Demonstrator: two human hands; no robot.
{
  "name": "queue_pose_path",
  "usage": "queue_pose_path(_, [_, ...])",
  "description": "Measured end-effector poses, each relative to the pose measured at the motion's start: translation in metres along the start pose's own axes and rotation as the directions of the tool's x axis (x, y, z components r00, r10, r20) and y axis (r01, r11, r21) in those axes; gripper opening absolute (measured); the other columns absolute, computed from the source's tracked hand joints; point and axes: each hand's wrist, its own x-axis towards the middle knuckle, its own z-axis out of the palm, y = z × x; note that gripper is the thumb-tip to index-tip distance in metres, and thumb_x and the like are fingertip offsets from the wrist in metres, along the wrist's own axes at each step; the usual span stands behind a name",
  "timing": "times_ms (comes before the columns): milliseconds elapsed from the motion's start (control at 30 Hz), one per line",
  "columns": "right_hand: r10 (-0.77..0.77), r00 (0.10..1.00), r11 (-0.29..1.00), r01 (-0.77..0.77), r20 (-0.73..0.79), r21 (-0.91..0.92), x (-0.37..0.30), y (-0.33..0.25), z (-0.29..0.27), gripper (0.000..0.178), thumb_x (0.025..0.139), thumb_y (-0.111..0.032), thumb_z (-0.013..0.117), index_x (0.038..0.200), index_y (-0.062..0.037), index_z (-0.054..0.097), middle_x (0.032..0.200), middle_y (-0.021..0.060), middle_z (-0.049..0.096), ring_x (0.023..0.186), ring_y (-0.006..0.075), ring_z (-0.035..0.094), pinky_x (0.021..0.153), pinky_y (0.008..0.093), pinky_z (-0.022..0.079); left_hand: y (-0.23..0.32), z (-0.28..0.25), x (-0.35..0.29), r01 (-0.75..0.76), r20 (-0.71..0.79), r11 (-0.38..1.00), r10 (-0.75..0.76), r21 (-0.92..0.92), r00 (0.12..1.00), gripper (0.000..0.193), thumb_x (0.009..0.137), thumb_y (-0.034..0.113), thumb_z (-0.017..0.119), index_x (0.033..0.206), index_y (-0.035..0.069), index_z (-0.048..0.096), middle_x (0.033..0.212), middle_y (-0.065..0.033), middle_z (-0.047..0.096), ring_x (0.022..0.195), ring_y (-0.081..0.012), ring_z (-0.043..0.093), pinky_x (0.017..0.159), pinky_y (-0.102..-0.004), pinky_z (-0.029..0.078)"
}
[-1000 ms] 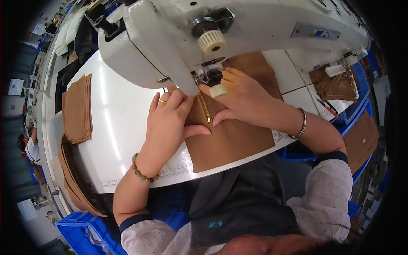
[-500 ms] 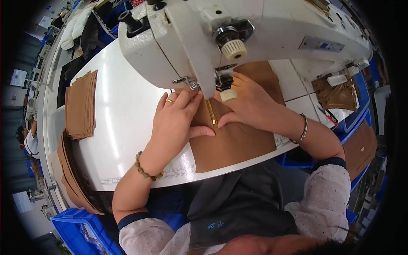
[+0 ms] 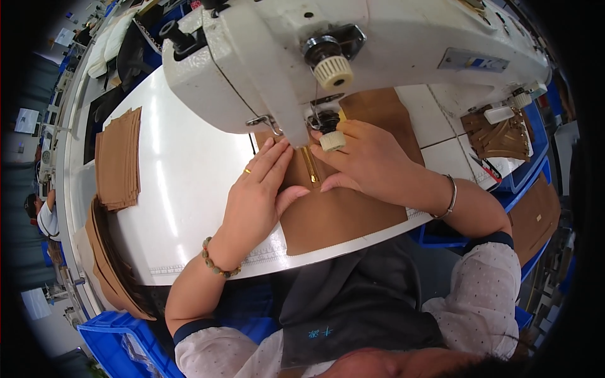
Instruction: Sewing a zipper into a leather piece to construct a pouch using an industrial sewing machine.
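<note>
A brown leather-like panel [image 3: 346, 217] lies beneath the head of a white sewing machine [image 3: 252, 69]. Set into it is a gold-toothed zipper [image 3: 311, 169], its pull toward me. My left hand [image 3: 255, 195] rests on the panel left of the zipper, fingers stretched toward the needle area and thumb out. On the other side my right hand [image 3: 365, 157] presses flat, its thumb tip beside the zipper pull. Neither hand grips anything. The machine's head and a cream tension knob [image 3: 332, 140] hide the needle and some right fingertips.
A stack of brown pieces [image 3: 118, 160] sits at the left of the white table [image 3: 183, 189]. More brown panels [image 3: 107, 264] hang over its left edge. Small brown strips [image 3: 498, 135] and red-handled snips [image 3: 486, 169] lie right. Blue bins [image 3: 120, 334] stand below the table.
My left fingers have straightened and lie flatter, and the left thumb has drawn back from the zipper. The right hand has shifted slightly. The whole view has moved a little.
</note>
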Motion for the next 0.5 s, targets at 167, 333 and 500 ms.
queue_pose_path(167, [-0.039,0.999,0.999,0.039,-0.028,-0.004,-0.007,-0.017,-0.006,0.073,0.08,-0.058,0.073,0.121,0.003,0.068,0.131,0.0175,0.066,0.123,0.0349,0.062,0.105,0.0458,0.049,0.005,-0.008,-0.024,0.185,-0.029,0.857,-0.226,-0.481,0.974,0.039,0.101,0.005,0.059,0.139,0.001,0.061,0.144,-0.0166,0.06,0.128,-0.0304,0.062,0.103,-0.0354,0.053])
queue_pose_path(333, [-0.149,0.986,0.982,0.139,0.076,0.126,-0.018,-0.047,-0.016,0.092,0.074,-0.064,0.076,0.127,0.009,0.061,0.138,0.0298,0.058,0.125,0.0412,0.06,0.106,0.0453,0.048,0.015,-0.017,-0.038,0.331,0.274,-0.015,-0.594,-0.944,0.756,0.054,0.099,0.003,0.051,0.153,0.003,0.042,0.157,-0.0104,0.045,0.145,-0.0237,0.044,0.11,-0.0404,0.049])
queue_pose_path(500, [-0.149,0.985,0.985,0.14,0.089,0.103,-0.022,-0.058,-0.016,0.083,0.076,-0.051,0.08,0.13,0.0091,0.06,0.14,0.0312,0.056,0.128,0.0415,0.059,0.103,0.045,0.051,0.019,-0.026,-0.045,0.325,0.495,-0.384,-0.534,-0.864,0.685,0.053,0.099,-0.002,0.048,0.152,0.004,0.042,0.152,-0.0098,0.046,0.136,-0.0214,0.052,0.104,-0.0392,0.055])
